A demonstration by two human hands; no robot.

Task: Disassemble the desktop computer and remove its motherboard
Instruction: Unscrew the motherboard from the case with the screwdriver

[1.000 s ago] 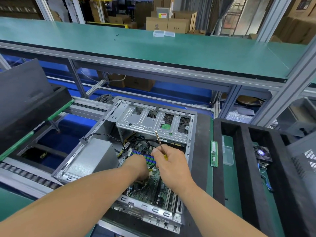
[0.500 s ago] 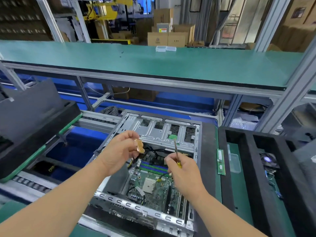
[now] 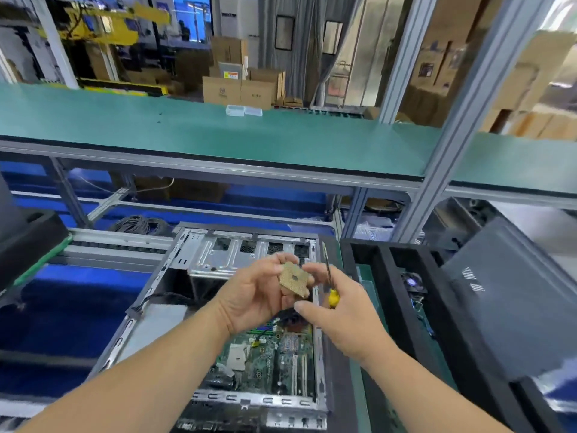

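While the processor (image 3: 293,279) is pinched by left hand (image 3: 249,295) fingers for inspection, the screwdriver (image 3: 330,284) is gripped in the right hand (image 3: 337,310), clear of the motherboard (image 3: 268,360)

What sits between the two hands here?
A square gold processor chip, pinched by the left hand and touched by the right hand; head view.

I've lifted the processor chip (image 3: 293,279) higher with my left hand (image 3: 249,300); my right hand (image 3: 338,310) now touches it too
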